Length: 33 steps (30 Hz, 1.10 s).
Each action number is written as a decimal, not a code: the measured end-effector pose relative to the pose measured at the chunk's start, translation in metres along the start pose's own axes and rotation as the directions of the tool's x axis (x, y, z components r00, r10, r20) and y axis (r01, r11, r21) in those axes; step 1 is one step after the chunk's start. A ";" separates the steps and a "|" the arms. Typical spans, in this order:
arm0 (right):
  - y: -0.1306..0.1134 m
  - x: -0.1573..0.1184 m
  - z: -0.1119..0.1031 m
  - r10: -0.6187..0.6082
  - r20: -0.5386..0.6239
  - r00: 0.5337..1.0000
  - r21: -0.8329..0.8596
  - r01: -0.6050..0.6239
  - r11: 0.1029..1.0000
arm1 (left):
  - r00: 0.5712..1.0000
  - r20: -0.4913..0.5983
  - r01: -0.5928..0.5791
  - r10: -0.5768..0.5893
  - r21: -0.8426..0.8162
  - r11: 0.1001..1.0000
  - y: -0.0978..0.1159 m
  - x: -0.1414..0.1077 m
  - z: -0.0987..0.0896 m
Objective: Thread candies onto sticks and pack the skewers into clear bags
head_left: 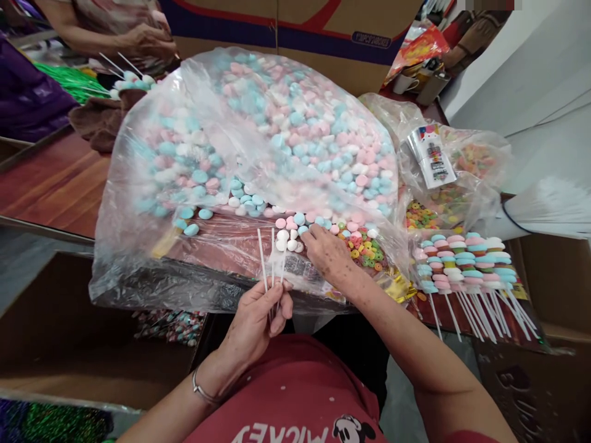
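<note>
My left hand is closed round thin white sticks, which point up and slightly apart near the table's front edge. To its right, my right hand reaches down with its fingers bent together at the small pile of pastel candies. A blue marshmallow-like candy lies right at its fingertips; whether anything is pinched there is hidden. White candies sit just left of these fingers. Beside the wrist lie small coloured ring candies. Behind both hands rises a large clear plastic bag full of pink, blue and white candies.
Finished candy skewers lie in rows at the right. A bundle of white sticks stands beyond them, near bags of ring candies and a printed pouch. Cardboard boxes flank the table. Another person's hand is at upper left.
</note>
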State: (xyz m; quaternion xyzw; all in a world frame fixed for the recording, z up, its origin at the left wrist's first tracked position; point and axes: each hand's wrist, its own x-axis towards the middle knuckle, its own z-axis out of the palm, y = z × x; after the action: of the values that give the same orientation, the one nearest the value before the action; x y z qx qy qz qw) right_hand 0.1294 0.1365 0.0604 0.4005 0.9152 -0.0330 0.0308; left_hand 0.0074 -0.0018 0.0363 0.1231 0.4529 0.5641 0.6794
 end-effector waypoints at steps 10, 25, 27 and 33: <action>0.006 0.001 0.023 0.057 -0.228 0.972 0.479 0.061 0.875 | 0.993 -0.068 -0.089 0.093 0.054 0.995 0.006 0.005 -0.007; -0.005 0.006 0.034 -0.174 -0.271 0.947 0.004 0.181 0.983 | 0.981 -0.096 -0.156 0.171 0.152 0.976 0.007 0.012 -0.014; -0.006 0.004 0.030 -0.058 -0.283 0.957 0.110 0.093 0.990 | 0.980 -0.083 -0.157 0.179 0.219 0.963 0.006 0.013 -0.018; 0.010 -0.011 0.018 0.458 -0.051 0.887 0.920 -0.136 0.366 | 0.980 0.044 -0.188 0.196 0.547 0.816 0.005 0.011 -0.026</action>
State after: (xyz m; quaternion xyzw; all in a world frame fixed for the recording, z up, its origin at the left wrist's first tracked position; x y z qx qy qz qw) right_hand 0.1452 0.1338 0.0429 0.5142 0.6575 -0.4478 -0.3205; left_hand -0.0161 0.0009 0.0197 0.3533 0.5857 0.4772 0.5518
